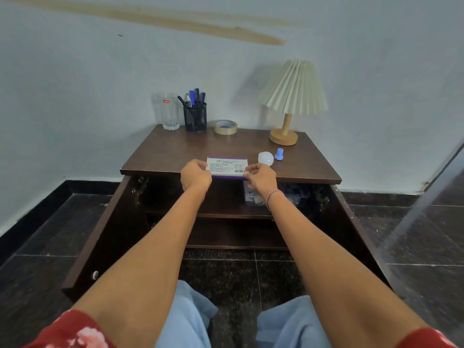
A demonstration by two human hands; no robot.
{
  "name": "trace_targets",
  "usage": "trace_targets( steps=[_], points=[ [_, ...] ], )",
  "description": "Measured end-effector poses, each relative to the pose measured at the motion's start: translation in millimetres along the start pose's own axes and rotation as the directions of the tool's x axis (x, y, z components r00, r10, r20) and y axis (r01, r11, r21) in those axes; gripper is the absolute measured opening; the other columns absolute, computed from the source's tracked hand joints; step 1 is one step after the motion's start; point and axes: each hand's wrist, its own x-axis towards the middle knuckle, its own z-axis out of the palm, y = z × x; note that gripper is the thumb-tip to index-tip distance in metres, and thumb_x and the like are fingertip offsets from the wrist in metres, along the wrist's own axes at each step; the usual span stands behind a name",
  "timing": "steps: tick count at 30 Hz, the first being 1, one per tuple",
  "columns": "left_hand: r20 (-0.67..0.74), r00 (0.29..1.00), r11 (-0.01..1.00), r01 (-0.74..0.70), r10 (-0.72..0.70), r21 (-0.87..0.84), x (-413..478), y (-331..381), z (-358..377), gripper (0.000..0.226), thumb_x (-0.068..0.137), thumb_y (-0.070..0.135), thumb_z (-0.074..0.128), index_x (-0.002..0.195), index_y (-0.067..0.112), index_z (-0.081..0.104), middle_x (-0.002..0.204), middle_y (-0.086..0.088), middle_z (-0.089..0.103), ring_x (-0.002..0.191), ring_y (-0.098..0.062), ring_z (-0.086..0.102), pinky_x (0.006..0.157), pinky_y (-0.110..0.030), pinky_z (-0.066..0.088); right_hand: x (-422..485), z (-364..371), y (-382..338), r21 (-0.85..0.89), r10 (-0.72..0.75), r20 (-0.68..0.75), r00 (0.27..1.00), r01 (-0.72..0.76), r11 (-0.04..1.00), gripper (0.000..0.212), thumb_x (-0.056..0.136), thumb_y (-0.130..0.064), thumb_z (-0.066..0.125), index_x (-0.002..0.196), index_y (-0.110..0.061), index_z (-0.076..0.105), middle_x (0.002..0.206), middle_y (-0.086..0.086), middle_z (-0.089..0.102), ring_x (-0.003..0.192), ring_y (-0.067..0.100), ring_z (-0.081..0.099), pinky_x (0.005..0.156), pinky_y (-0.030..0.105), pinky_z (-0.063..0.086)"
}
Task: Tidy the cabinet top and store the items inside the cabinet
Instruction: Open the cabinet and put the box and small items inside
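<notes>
A flat white and purple box lies at the front edge of the dark wooden cabinet top. My left hand grips its left end and my right hand grips its right end. Behind it on the top stand a clear glass, a black mesh pen holder with several pens, a tape roll and a lamp. A white bulb and a small blue cap lie just right of the box. Both cabinet doors hang open below.
The left door and the right door swing out toward me on either side of my arms. Inside, a clear container sits on the upper shelf at the right. The wall is right behind the cabinet. Dark tiled floor surrounds it.
</notes>
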Motion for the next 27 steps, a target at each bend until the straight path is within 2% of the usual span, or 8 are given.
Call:
trace_targets(
  steps=[4,8,11,14,16,20,23,27],
  points=[
    [0.045,0.992,0.987,0.123,-0.119,-0.104,0.3,0.4,-0.4,0.014,0.084,0.005,0.065,0.091,0.017,0.067,0.112,-0.008,0.065,0.102,-0.023,0.063,0.085,-0.038,0.057,-2.2,-4.4,3.8,0.166,0.07,0.014,0.997,-0.071,0.983,0.021,0.088,-0.006,0.063,0.109,-0.005,0.063,0.122,0.015,0.062,0.107,0.023,0.063,0.089,0.034,0.056],
    [0.108,0.974,0.959,0.214,-0.197,-0.186,-2.1,-0.5,-2.8,0.014,0.082,0.001,0.067,0.078,0.014,0.068,0.108,-0.013,0.067,0.096,-0.024,0.065,0.082,-0.034,0.058,-6.9,-12.3,2.1,0.257,0.165,0.064,0.984,-0.176,0.95,0.02,0.089,-0.005,0.061,0.109,-0.003,0.064,0.12,0.015,0.064,0.081,0.013,0.062,0.073,0.024,0.055],
    [0.134,0.964,0.947,0.255,-0.231,-0.195,-6.0,1.0,-6.7,0.013,0.081,0.0,0.068,0.092,0.007,0.07,0.109,-0.015,0.066,0.099,-0.026,0.065,0.084,-0.035,0.057,-15.3,-20.3,-2.1,0.305,0.221,0.157,0.963,-0.26,0.916,0.023,0.09,0.003,0.057,0.112,0.0,0.063,0.126,0.018,0.06,0.1,0.021,0.062,0.093,0.032,0.053],
    [0.161,0.955,0.943,0.278,-0.251,-0.183,-11.3,4.0,-13.2,0.024,0.079,-0.001,0.07,0.102,0.004,0.068,0.11,-0.016,0.065,0.103,-0.028,0.064,0.087,-0.037,0.056,-26.5,-30.1,-7.4,0.349,0.275,0.23,0.933,-0.343,0.872,0.014,0.089,0.007,0.056,0.085,-0.005,0.061,0.129,0.018,0.058,0.118,0.028,0.059,0.093,0.031,0.051],
    [0.205,0.942,0.94,0.3,-0.264,-0.166,-17.1,6.9,-20.1,0.028,0.08,-0.001,0.07,0.107,0.002,0.067,0.11,-0.017,0.065,0.102,-0.027,0.065,0.086,-0.035,0.057,-34.0,-36.3,-8.9,0.368,0.303,0.251,0.919,-0.381,0.848,0.018,0.088,0.007,0.058,0.078,-0.008,0.057,0.128,0.018,0.059,0.118,0.027,0.059,0.086,0.029,0.053],
    [0.334,0.903,0.942,0.319,-0.27,-0.102,-37.3,14.3,-34.1,0.039,0.08,-0.003,0.069,0.117,-0.001,0.059,0.112,-0.019,0.065,0.096,-0.025,0.068,0.073,-0.028,0.058,-48.9,-52.0,-6.8,0.297,0.396,0.283,0.874,-0.472,0.83,0.009,0.086,0.001,0.062,0.087,-0.008,0.062,0.121,0.014,0.062,0.104,0.021,0.063,0.071,0.027,0.057],
    [0.411,0.869,0.945,0.323,-0.274,-0.053,-52.6,17.5,-41.8,0.041,0.08,-0.004,0.068,0.119,0.001,0.057,0.11,-0.018,0.066,0.093,-0.024,0.068,0.063,-0.026,0.056,-56.2,-64.2,-4.1,0.26,0.448,0.311,0.838,-0.529,0.808,0.008,0.085,0.0,0.064,0.086,-0.008,0.064,0.12,0.013,0.063,0.106,0.02,0.062,0.085,0.027,0.056],
    [0.435,0.859,0.948,0.316,-0.27,-0.035,-65.0,22.1,-52.4,0.037,0.08,-0.004,0.067,0.116,0.001,0.058,0.107,-0.016,0.066,0.083,-0.02,0.066,0.072,-0.027,0.058,-68.4,-70.4,-2.4,0.276,0.443,0.336,0.831,-0.536,0.798,0.009,0.085,0.001,0.064,0.083,-0.008,0.062,0.121,0.014,0.063,0.111,0.023,0.062,0.094,0.029,0.053]
  ],
)
